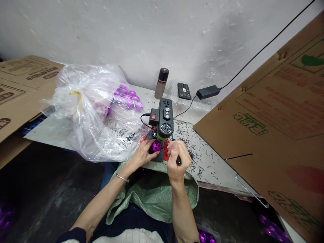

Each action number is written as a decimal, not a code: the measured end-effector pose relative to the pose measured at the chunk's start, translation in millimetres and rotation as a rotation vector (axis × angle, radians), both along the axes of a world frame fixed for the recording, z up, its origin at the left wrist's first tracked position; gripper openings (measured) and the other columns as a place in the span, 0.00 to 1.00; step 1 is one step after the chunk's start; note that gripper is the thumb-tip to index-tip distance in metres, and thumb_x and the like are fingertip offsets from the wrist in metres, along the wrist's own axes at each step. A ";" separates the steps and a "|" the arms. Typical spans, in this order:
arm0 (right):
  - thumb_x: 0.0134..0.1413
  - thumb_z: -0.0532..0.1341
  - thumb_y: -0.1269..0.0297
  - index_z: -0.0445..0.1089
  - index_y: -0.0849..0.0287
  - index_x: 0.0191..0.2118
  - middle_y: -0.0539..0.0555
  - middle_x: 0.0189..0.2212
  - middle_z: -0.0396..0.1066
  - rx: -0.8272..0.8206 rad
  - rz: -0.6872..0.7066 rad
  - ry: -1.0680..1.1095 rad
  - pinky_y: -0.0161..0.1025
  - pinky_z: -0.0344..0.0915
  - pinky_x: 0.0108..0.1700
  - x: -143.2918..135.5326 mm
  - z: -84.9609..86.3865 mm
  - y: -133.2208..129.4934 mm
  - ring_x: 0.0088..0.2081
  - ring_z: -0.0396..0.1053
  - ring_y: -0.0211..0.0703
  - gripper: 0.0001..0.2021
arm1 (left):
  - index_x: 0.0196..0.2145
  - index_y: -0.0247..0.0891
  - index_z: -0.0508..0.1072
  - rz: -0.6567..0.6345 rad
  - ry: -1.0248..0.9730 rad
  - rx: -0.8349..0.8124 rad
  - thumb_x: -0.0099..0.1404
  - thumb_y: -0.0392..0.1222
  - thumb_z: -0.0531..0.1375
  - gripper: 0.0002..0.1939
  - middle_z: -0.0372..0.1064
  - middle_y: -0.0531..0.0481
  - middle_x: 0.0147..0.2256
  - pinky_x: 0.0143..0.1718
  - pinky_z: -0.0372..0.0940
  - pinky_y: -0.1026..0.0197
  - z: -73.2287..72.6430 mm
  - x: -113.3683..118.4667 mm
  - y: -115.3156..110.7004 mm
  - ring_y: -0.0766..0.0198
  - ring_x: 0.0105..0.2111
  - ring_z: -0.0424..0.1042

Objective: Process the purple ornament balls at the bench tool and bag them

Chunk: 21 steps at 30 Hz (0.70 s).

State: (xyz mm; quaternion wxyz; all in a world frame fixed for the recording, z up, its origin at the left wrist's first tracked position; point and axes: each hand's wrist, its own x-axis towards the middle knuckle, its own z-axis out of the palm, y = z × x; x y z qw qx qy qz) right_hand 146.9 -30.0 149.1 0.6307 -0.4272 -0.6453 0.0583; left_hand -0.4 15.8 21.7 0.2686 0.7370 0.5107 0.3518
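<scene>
A small black machine [165, 116] with vents and a red switch stands on the table in front of me. My left hand [146, 151] grips a shiny purple ball [156, 146] under the machine's head, fingers on its left side and thumb along its near edge. To the right, my right hand [178, 157] is closed in a fist round a lever handle [179, 161] of the machine; its black end sticks out below the fingers. A green woven sack [154, 199] lies open over my lap, beneath both hands.
A clear plastic bag [88, 131] with purple balls [128, 98] takes up the table's left. Behind the machine are a bottle [162, 83], a phone [184, 90] and a power adapter [208, 91]. Cardboard boxes [268, 111] flank the table. Black scraps litter its top.
</scene>
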 end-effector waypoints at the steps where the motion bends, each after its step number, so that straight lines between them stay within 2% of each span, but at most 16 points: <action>1: 0.70 0.52 0.73 0.60 0.55 0.27 0.47 0.25 0.64 0.004 0.001 -0.001 0.37 0.64 0.35 0.0 0.2 0.0 0.30 0.67 0.36 0.17 | 0.60 0.39 0.73 0.037 -0.005 0.008 0.64 0.49 0.69 0.29 0.76 0.39 0.52 0.60 0.69 0.44 -2.9 2.7 2.0 0.46 0.55 0.75; 4: 0.69 0.52 0.73 0.61 0.55 0.27 0.47 0.25 0.64 0.008 0.007 -0.005 0.37 0.64 0.35 0.4 0.5 -0.2 0.30 0.67 0.36 0.16 | 0.60 0.41 0.73 0.128 -0.036 0.067 0.63 0.49 0.70 0.29 0.74 0.40 0.53 0.61 0.68 0.44 -13.9 10.9 6.1 0.47 0.56 0.74; 8: 0.69 0.52 0.74 0.62 0.55 0.27 0.48 0.25 0.65 0.002 -0.002 -0.012 0.38 0.63 0.34 0.9 -0.5 -1.4 0.30 0.67 0.37 0.16 | 0.61 0.39 0.71 0.125 -0.100 0.187 0.65 0.48 0.69 0.29 0.74 0.39 0.54 0.59 0.69 0.45 -28.8 17.4 5.8 0.48 0.55 0.75; 12: 0.68 0.52 0.76 0.61 0.55 0.27 0.48 0.26 0.66 0.024 0.003 -0.010 0.37 0.63 0.34 1.2 -6.8 -2.5 0.30 0.67 0.37 0.16 | 0.59 0.39 0.72 0.136 -0.092 0.236 0.67 0.50 0.69 0.27 0.78 0.41 0.52 0.57 0.71 0.46 -36.3 18.0 5.1 0.49 0.53 0.77; 21: 0.69 0.50 0.74 0.62 0.54 0.31 0.49 0.29 0.68 0.122 -0.016 -0.073 0.36 0.66 0.33 3.5 -53.6 0.1 0.31 0.69 0.37 0.14 | 0.58 0.38 0.72 0.124 -0.098 0.276 0.67 0.51 0.68 0.26 0.78 0.40 0.51 0.56 0.71 0.46 -37.5 17.2 4.9 0.49 0.53 0.78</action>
